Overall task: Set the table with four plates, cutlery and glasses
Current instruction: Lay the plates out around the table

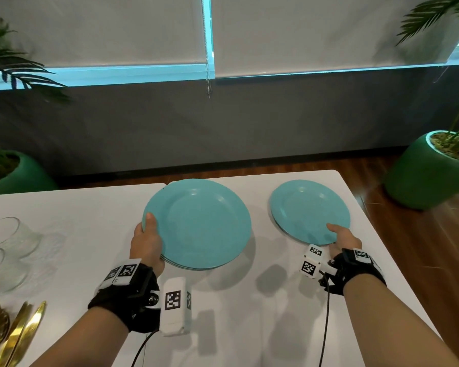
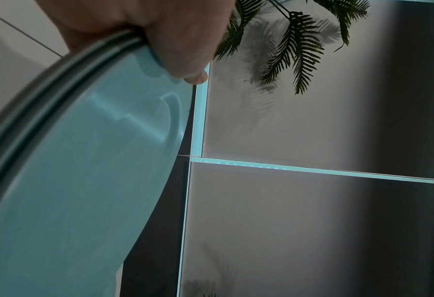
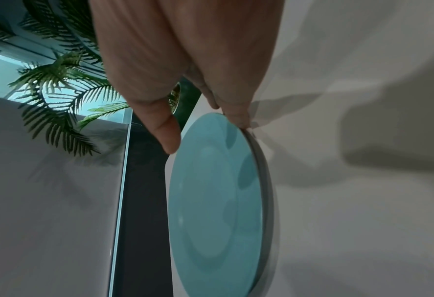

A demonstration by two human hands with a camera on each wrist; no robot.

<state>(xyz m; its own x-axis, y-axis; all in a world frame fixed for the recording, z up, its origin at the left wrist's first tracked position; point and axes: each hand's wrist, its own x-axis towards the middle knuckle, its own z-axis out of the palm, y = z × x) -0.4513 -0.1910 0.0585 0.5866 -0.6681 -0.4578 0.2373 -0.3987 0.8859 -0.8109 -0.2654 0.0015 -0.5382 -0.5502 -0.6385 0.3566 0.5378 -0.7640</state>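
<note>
Item 1: plate stack (image 1: pixel 202 223), my left hand (image 1: pixel 146 242) is gripping its near-left rim, thumb on top. Item 2: single plate (image 1: pixel 309 211), my right hand (image 1: pixel 343 241) is pinching its near rim above the table (image 1: pixel 249 300). Glasses (image 1: pixel 3 247) and cutlery (image 1: pixel 13 332) are lying left of my left hand.

White table (image 1: pixel 249 300) in front, two tops butted together with a seam. Past it, wood floor (image 1: pixel 421 234), then a dark grey wall (image 1: pixel 223 123). Above that, white roller blinds (image 1: pixel 316 30) nearly down, a teal-lit window strip (image 1: pixel 130 72) below them, bead chain (image 1: pixel 208 75) hanging. Green-potted palm left (image 1: pixel 8 170), another right (image 1: pixel 429 170).
</note>
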